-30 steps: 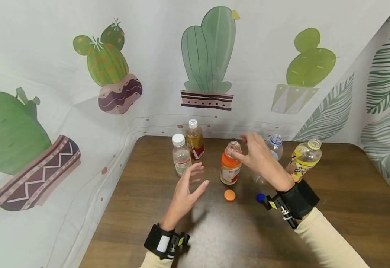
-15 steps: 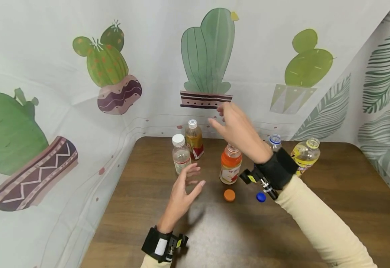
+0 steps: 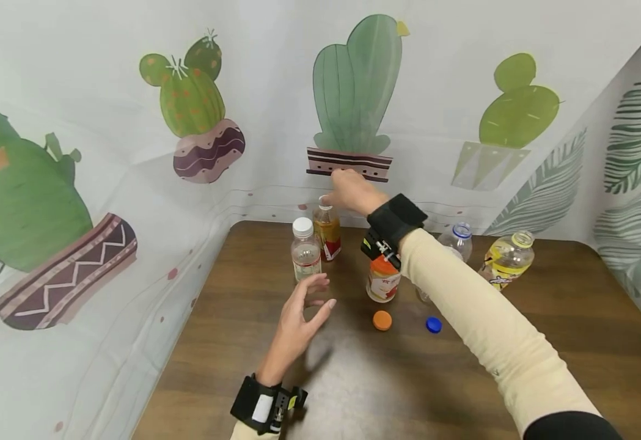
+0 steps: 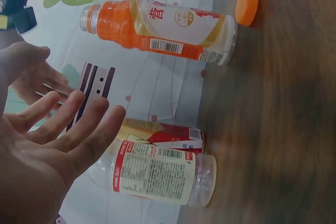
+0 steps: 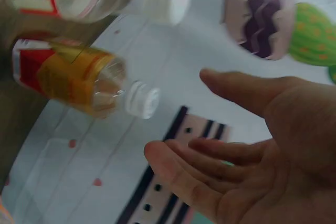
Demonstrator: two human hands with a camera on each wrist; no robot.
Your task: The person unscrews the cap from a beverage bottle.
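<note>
My right hand hangs over the amber drink bottle at the back of the table. In the right wrist view its thumb and fingers spread apart near that bottle's white cap, without touching it. My left hand hovers with relaxed, spread fingers and holds nothing. Just beyond it stands a clear bottle with a white cap; its printed label shows in the left wrist view. An orange bottle without a cap stands upright, partly hidden by my right wrist in the head view.
An orange cap and a blue cap lie on the wooden table. Toward the right stand an uncapped clear bottle with a blue neck ring and an uncapped yellow-labelled bottle. A cactus-print cloth hangs behind.
My right hand has moved left, from beside the orange bottle's mouth, up and across to the amber bottle's cap. The left hand stays nearly still.
</note>
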